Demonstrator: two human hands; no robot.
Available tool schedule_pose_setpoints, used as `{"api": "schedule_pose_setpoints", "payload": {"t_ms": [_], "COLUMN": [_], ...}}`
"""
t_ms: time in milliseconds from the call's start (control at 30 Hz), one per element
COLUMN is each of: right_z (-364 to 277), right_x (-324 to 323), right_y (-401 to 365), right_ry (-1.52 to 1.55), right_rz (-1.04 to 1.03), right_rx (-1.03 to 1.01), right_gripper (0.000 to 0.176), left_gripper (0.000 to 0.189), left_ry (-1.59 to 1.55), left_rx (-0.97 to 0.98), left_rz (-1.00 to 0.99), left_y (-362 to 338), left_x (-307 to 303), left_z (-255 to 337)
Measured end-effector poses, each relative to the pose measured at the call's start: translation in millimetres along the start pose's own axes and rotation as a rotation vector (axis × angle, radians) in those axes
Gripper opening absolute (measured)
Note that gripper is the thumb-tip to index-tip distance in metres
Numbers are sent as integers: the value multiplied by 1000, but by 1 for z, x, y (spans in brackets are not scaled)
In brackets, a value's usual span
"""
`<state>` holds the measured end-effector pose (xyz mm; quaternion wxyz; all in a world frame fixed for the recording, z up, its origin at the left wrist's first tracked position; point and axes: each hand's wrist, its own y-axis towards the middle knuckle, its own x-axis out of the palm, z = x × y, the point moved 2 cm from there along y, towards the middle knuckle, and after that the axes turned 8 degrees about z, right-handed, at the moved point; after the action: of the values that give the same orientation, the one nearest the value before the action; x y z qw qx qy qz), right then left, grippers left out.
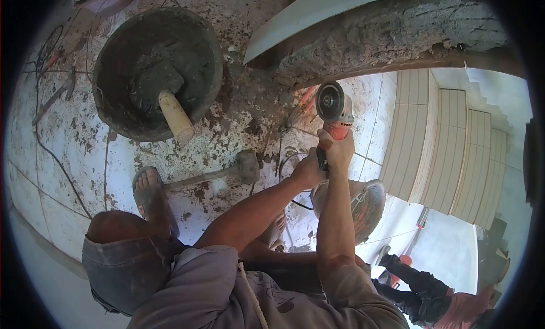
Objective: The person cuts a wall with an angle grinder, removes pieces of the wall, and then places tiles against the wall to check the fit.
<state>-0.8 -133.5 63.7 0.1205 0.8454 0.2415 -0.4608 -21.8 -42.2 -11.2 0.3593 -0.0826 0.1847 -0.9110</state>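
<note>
Both my hands are wrapped round an angle grinder [339, 129] with a red body and a dark round disc at its front. My right hand [339, 151] grips the body just behind the head. Lower and to the left, my left hand [308, 170] is closed on the black rear handle. The disc faces up toward me, near the underside of a rough mortar-covered ledge [392, 42]. From the rear of the tool a dark cord runs down beside a dirty bucket [368, 211].
A large black tub [105, 110] of mortar holds a trowel with a wooden handle [175, 117]. A mallet [247, 167] lies on the splattered tile floor near my foot. Tiled steps [440, 142] descend at right, where another person [417, 295] is at lower right. A cable [61, 165] crosses the left floor.
</note>
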Motion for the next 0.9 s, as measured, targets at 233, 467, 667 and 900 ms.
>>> {"api": "schedule_pose_setpoints", "payload": {"t_ms": [233,467,667,900], "right_z": [-3,-10,-7,-14], "right_x": [-2,0,6,1], "right_y": [0,-2,-3,-6], "right_ry": [-47,-116,-169,-142], "right_rz": [4,5,26,68], "right_rx": [30,35,59,50], "right_gripper": [68,71,68,71], "left_gripper": [74,74,82,80], "left_ry": [19,6,-11,-19], "left_rx": [24,21,56,117], "left_rz": [-13,2,45,45], "left_y": [3,11,13,14], "left_x": [0,8,10,7], "left_z": [0,-17,-24,-18]}}
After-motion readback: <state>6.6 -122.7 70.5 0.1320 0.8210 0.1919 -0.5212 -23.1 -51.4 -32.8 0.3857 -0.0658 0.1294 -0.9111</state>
